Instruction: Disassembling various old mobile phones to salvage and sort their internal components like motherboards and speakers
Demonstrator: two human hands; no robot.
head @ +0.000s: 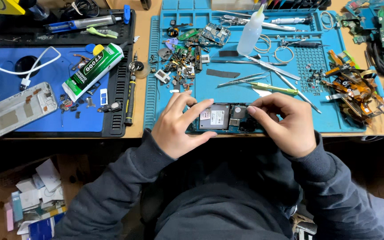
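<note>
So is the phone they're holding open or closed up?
Open. The phone lies on the blue mat with no back cover: its silver battery and circuit boards are exposed between the left hand and right hand.

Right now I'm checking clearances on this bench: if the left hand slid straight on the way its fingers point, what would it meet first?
The left hand points up and right across the opened phone. Past it, probably the tweezers on the blue mat; depth is unclear.

Green-white glue tube (93,71) on dark mat; pale phone back cover (18,110) left; clear squeeze bottle (250,32), tweezers (242,79), orange flex-cable heap (351,89) right.
</note>
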